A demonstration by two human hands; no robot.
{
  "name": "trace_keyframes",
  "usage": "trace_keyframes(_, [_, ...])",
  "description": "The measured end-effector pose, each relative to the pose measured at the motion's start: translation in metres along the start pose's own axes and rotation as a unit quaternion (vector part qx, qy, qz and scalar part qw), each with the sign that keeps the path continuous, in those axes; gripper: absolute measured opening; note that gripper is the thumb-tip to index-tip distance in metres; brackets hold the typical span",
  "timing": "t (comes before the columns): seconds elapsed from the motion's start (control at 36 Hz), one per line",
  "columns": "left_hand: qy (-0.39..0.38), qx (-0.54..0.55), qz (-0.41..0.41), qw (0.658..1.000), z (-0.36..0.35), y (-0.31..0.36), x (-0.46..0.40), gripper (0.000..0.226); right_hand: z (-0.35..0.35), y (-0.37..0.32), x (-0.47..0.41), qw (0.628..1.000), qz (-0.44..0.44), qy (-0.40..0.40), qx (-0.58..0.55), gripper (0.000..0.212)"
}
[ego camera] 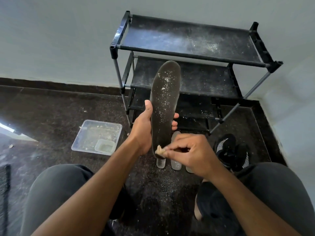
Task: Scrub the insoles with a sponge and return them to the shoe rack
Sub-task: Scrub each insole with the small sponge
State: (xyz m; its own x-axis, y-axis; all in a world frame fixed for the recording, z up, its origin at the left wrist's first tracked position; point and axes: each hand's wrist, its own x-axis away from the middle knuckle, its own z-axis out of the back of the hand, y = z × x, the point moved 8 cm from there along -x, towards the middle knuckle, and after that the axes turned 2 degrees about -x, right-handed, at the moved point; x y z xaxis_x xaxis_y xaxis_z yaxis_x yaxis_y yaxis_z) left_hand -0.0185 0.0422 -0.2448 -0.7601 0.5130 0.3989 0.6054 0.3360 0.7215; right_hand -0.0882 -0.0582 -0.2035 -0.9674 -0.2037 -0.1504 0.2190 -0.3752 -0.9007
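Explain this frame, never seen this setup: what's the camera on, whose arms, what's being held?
No robot here: the one picture comes from a camera worn on a person's head, looking down at their own arms and knees. The left hand grips a dark insole, speckled with white residue, held upright. The right hand pinches a small tan sponge against the insole's lower end. Behind stands a dusty black shoe rack. On the dark floor lie a clear plastic tray holding a smaller tub, more pale insoles, and black shoes.
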Motion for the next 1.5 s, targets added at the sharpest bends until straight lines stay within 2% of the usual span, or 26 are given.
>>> trace_keyframes(0.06, [-0.002, -0.010, 0.006, 1.000, -0.002, -0.003, 0.001, 0.092, 0.016, -0.007, -0.002, 0.996, 0.015, 0.084, -0.009, 0.015])
trace_keyframes(0.11, [-0.010, -0.009, 0.012, 1.000, -0.007, -0.005, 0.002, 0.091, 0.025, -0.010, -0.007, 0.983, 0.041, 0.153, 0.090, 0.013])
trace_keyframes(0.14, [-0.014, -0.004, 0.014, 1.000, -0.009, -0.006, 0.002, 0.091, 0.023, -0.011, -0.009, 0.975, 0.051, 0.160, 0.147, 0.009])
trace_keyframes(0.19, [-0.004, 0.000, 0.014, 1.000, -0.007, -0.007, 0.000, 0.092, 0.013, -0.007, -0.011, 0.978, 0.049, 0.113, 0.171, 0.008])
trace_keyframes(0.28, [0.018, 0.007, 0.003, 1.000, -0.001, -0.006, -0.002, 0.091, 0.000, 0.001, -0.004, 0.999, -0.004, 0.015, 0.038, 0.004])
trace_keyframes(0.33, [0.022, 0.006, -0.002, 1.000, 0.002, -0.004, -0.002, 0.091, 0.008, -0.007, -0.001, 0.999, 0.008, 0.044, 0.011, 0.010])
trace_keyframes(0.42, [0.014, -0.005, 0.006, 1.000, 0.001, -0.006, -0.001, 0.092, 0.028, -0.013, -0.006, 0.981, 0.047, 0.151, 0.113, 0.013])
trace_keyframes(0.47, [-0.007, -0.005, 0.018, 1.000, -0.006, -0.008, 0.001, 0.094, 0.023, -0.014, -0.012, 0.969, 0.062, 0.170, 0.166, 0.012])
trace_keyframes(0.56, [0.000, 0.016, 0.024, 1.000, -0.008, -0.007, 0.003, 0.091, 0.004, -0.011, -0.014, 0.977, 0.074, 0.118, 0.161, 0.010])
trace_keyframes(0.67, [0.019, 0.042, 0.009, 0.999, 0.001, -0.003, 0.001, 0.093, -0.001, -0.007, -0.009, 0.989, 0.049, 0.008, 0.140, 0.005])
trace_keyframes(0.69, [0.017, 0.047, 0.010, 0.999, 0.002, -0.003, 0.000, 0.094, 0.006, -0.009, -0.007, 0.990, 0.047, 0.022, 0.132, 0.008])
trace_keyframes(0.78, [-0.010, 0.050, 0.021, 0.998, -0.003, -0.004, 0.000, 0.094, 0.027, -0.020, -0.011, 0.975, 0.066, 0.131, 0.164, 0.014])
trace_keyframes(0.83, [-0.032, 0.058, 0.031, 0.997, -0.011, -0.006, 0.001, 0.094, 0.021, -0.025, -0.015, 0.967, 0.082, 0.151, 0.191, 0.010])
trace_keyframes(0.89, [-0.028, 0.055, 0.033, 0.998, -0.013, -0.007, 0.002, 0.093, 0.008, -0.025, -0.016, 0.966, 0.091, 0.123, 0.207, 0.008])
trace_keyframes(1.0, [-0.007, 0.060, 0.023, 0.998, -0.004, -0.006, 0.000, 0.093, -0.011, -0.021, -0.006, 0.979, 0.091, 0.008, 0.180, 0.017])
trace_keyframes(1.03, [-0.007, 0.064, 0.019, 0.998, -0.002, -0.005, -0.001, 0.093, -0.008, -0.021, -0.004, 0.982, 0.086, 0.004, 0.170, 0.017])
trace_keyframes(1.17, [-0.018, 0.042, 0.016, 0.999, -0.006, -0.004, 0.000, 0.091, 0.024, -0.023, -0.008, 0.977, 0.066, 0.136, 0.150, 0.012])
trace_keyframes(1.22, [-0.034, 0.040, 0.026, 0.998, -0.013, -0.007, 0.002, 0.092, 0.020, -0.022, -0.013, 0.974, 0.061, 0.155, 0.155, 0.012])
trace_keyframes(1.33, [-0.014, 0.027, 0.037, 0.999, -0.011, -0.012, 0.002, 0.091, 0.001, -0.016, -0.014, 0.981, 0.063, 0.096, 0.156, 0.006])
trace_keyframes(1.44, [0.005, 0.058, 0.010, 0.998, -0.003, -0.007, 0.001, 0.089, -0.015, -0.009, -0.003, 0.987, 0.033, -0.067, 0.144, 0.020])
trace_keyframes(1.5, [0.009, 0.056, -0.002, 0.998, 0.000, -0.004, -0.001, 0.088, -0.004, -0.011, -0.001, 0.991, 0.034, -0.033, 0.125, 0.012])
